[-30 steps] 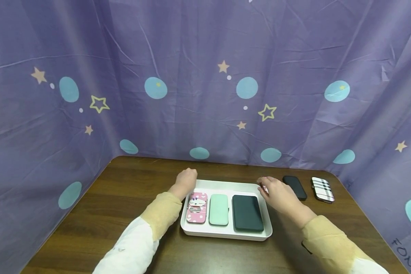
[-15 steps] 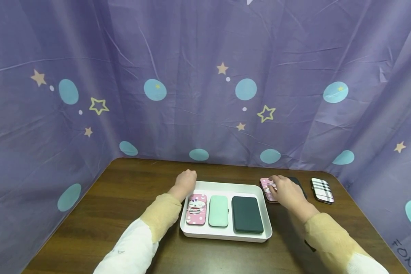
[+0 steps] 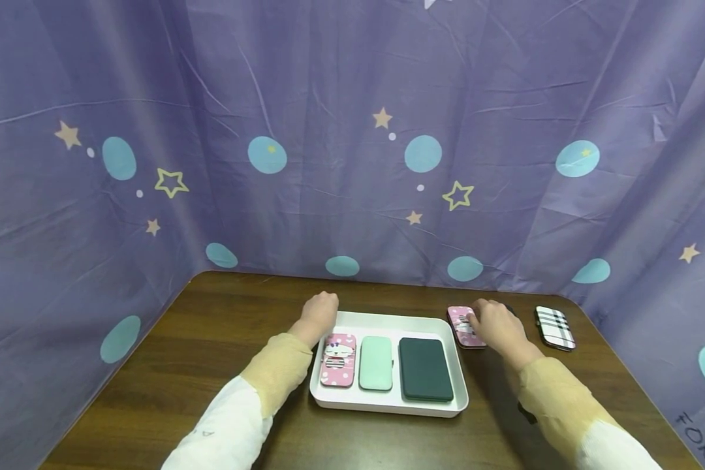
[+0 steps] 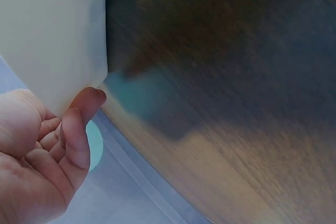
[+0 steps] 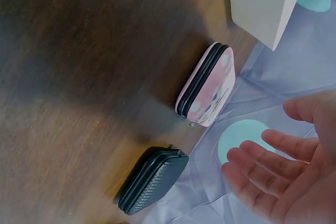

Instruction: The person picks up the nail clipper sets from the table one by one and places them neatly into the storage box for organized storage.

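Observation:
My left hand [image 3: 319,314] grips the far left corner of a white tray [image 3: 388,407]; in the left wrist view its curled fingers meet the tray's wall [image 4: 58,30]. Inside lie a pink cat-patterned case [image 3: 338,372], a mint green case [image 3: 376,365] and a larger dark green case [image 3: 425,369]. My right hand [image 3: 498,328] is over the table right of the tray, fingers loosely bent and holding nothing. Nearest to it are a second pink case [image 5: 212,87] and a black textured case [image 5: 157,182], which the hand mostly hides in the head view.
At the far right of the wooden table [image 3: 241,313] lies a white and black plaid case [image 3: 555,326]. A purple curtain [image 3: 341,215] with stars and blue circles hangs close behind the table and at both sides.
My right hand has let go of the second pink case, which now lies beside the tray, and has moved right toward the black case. The left hand stays at the tray corner.

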Motion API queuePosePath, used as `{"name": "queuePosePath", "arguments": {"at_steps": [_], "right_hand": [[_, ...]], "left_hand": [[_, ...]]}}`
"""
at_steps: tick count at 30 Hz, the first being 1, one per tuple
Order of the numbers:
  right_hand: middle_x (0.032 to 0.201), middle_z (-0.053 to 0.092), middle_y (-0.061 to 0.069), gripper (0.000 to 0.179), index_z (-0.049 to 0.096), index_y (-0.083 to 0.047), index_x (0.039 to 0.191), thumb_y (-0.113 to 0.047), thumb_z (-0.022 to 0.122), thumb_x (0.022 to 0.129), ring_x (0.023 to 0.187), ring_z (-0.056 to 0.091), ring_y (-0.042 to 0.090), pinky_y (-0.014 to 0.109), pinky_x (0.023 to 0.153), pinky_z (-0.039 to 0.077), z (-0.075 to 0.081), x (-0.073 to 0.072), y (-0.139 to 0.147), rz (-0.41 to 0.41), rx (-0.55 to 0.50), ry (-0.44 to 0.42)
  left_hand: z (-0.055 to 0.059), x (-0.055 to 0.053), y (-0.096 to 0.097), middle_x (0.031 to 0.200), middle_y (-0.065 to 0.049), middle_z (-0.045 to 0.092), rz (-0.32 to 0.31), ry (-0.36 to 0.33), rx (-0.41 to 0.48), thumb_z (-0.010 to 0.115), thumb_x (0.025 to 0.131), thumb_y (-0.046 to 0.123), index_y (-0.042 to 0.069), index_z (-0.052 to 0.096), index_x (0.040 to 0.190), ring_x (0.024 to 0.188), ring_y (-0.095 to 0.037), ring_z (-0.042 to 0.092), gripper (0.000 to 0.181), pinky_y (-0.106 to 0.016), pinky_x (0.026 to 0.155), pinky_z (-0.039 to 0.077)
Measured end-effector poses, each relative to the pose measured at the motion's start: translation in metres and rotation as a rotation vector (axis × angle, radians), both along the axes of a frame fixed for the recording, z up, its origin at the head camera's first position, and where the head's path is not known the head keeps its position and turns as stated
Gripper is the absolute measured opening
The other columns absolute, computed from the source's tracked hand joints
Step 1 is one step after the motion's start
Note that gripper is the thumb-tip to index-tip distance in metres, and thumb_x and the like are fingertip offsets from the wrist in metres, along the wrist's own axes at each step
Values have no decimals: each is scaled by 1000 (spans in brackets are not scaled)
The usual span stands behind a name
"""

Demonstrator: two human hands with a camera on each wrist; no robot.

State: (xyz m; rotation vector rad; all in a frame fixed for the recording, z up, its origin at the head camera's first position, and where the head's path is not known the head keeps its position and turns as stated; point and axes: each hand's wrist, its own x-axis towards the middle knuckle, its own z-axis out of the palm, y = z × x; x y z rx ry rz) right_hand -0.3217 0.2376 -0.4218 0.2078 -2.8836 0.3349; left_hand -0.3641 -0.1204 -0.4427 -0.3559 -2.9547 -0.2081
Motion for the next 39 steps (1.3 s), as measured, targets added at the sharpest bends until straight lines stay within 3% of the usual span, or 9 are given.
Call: {"name": "queuePosePath", "arguments": {"at_steps": [14,24,32,39], "right_hand": [[108,61,33,37,59,6,111,-22,57,88,100,58,49,58,76,49,-14,-20,11,-79,-57,-102],[105,61,35,40,58,15,107,-20,57,87,100,56,52,55,84,48,-21,-27,11,-85,-98,-132],[92,62,35,39,62,14,82,-24,55,89,87,61,49,54,74,50,-26,-32,10,-126,-101,-192],[93,61,36,46,61,17,83,-29,57,89,90,59,51,54,79,49,-31,-38,9,-138,-80,-206]], "left_hand": [[2,0,1,92,-18,68,7,-31,4,58,81,-6,1,65,86,85,-32,66,11,-43,68,55],[4,0,3,93,-19,68,16,-43,9,58,81,-7,1,65,86,86,-32,66,11,-44,69,55],[4,1,2,94,-18,68,22,-43,3,58,81,-6,1,66,88,86,-32,66,12,-43,69,55],[5,2,2,94,-18,68,20,-50,3,58,81,-7,1,66,88,86,-31,66,14,-43,68,56]]}}
